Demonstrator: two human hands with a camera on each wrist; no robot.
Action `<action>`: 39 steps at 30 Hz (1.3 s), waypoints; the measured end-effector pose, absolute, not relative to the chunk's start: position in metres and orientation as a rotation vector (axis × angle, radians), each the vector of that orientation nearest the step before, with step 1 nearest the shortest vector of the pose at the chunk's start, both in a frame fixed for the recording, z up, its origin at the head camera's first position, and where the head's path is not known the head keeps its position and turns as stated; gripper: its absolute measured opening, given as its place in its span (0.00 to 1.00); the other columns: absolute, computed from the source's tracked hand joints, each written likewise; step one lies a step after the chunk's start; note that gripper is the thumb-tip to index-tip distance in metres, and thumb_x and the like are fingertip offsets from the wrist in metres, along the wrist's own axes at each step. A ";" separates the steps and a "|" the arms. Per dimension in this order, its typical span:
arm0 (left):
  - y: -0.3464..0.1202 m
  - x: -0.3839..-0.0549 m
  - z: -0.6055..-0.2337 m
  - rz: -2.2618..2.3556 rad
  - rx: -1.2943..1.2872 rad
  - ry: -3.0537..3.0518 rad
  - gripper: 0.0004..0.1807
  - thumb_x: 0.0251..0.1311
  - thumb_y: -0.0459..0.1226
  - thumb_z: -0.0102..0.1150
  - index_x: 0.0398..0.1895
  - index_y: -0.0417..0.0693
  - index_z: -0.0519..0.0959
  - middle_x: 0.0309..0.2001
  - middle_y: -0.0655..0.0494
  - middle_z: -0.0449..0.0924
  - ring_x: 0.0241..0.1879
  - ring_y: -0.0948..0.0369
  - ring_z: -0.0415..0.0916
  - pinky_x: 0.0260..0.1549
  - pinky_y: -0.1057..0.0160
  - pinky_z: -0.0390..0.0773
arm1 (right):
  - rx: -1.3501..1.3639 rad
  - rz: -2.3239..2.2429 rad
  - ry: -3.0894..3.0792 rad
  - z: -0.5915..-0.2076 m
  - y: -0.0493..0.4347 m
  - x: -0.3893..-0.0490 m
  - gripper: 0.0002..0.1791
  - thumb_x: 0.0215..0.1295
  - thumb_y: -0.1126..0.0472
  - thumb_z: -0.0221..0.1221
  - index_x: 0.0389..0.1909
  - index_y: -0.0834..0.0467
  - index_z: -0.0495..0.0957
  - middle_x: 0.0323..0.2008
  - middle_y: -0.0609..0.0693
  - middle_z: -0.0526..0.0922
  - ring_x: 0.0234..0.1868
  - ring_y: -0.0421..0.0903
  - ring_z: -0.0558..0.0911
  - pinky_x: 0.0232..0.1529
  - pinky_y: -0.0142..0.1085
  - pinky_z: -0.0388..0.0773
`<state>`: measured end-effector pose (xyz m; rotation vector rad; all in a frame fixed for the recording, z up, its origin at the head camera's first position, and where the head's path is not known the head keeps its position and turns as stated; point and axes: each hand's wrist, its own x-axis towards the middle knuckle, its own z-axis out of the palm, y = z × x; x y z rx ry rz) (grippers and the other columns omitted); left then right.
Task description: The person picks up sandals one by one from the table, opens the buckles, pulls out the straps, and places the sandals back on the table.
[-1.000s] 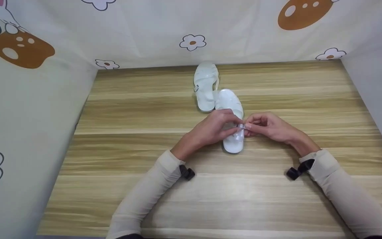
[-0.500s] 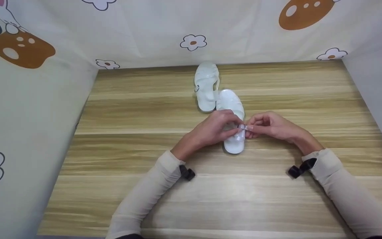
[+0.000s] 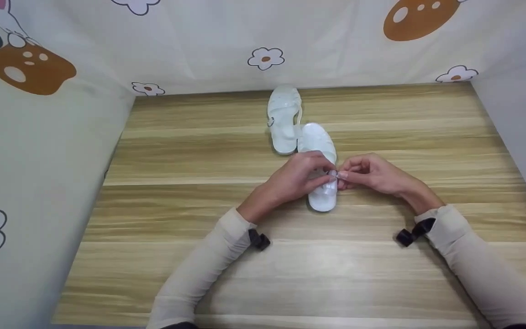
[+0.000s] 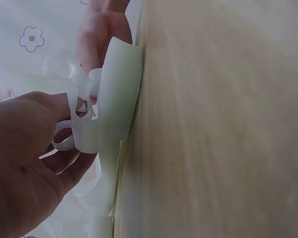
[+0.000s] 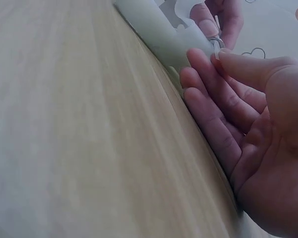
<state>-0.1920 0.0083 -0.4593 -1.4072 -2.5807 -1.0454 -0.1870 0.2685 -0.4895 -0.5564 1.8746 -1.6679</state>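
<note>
A white sandal lies on the wood-grain table, its heel toward the person. My left hand reaches over it and pinches the small metal buckle at its right side. From the right, my right hand pinches the end of the translucent ankle strap between thumb and index finger, right beside the buckle. In the right wrist view the other fingers curve near the sole. The left wrist view shows the sandal's heel side with both hands around it; how far the strap passes through the buckle is hidden.
A second white sandal, with a buckle on its left side, lies behind and to the left, touching or nearly touching the first. Patterned cloth walls border the wood-grain table at the back and sides.
Both hands stay at the buckle and strap. The right hand shifts very slightly to the right; the fingertips at the buckle move a little. The sandals stay in place.
</note>
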 end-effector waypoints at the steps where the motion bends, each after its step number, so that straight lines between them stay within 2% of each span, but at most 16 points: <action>1: 0.009 -0.192 -0.459 -1.044 -1.411 -2.575 0.11 0.67 0.42 0.64 0.47 0.48 0.86 0.43 0.57 0.85 0.44 0.64 0.79 0.49 0.69 0.77 | -0.549 -1.666 1.876 -0.489 0.268 -0.187 0.15 0.72 0.62 0.59 0.47 0.72 0.77 0.44 0.63 0.85 0.46 0.49 0.87 0.54 0.44 0.82; 12: 0.006 -0.197 -0.463 -1.103 -1.438 -2.533 0.12 0.66 0.43 0.65 0.47 0.48 0.85 0.44 0.57 0.85 0.46 0.64 0.79 0.52 0.70 0.76 | -0.509 -1.641 1.846 -0.484 0.272 -0.188 0.17 0.70 0.61 0.61 0.49 0.72 0.77 0.45 0.65 0.85 0.46 0.52 0.88 0.52 0.46 0.83; 26: 0.007 -0.195 -0.462 -1.150 -1.445 -2.512 0.12 0.66 0.42 0.64 0.48 0.48 0.85 0.44 0.57 0.85 0.46 0.65 0.79 0.51 0.71 0.76 | -0.585 -1.649 1.895 -0.490 0.268 -0.186 0.13 0.72 0.62 0.59 0.45 0.70 0.76 0.40 0.59 0.86 0.43 0.46 0.86 0.50 0.42 0.85; 39: 0.008 -0.195 -0.464 -1.116 -1.454 -2.521 0.12 0.66 0.42 0.65 0.48 0.47 0.84 0.44 0.57 0.84 0.47 0.65 0.79 0.53 0.72 0.76 | -0.587 -1.665 1.906 -0.489 0.266 -0.185 0.14 0.72 0.62 0.59 0.44 0.71 0.76 0.40 0.59 0.86 0.42 0.46 0.87 0.50 0.41 0.85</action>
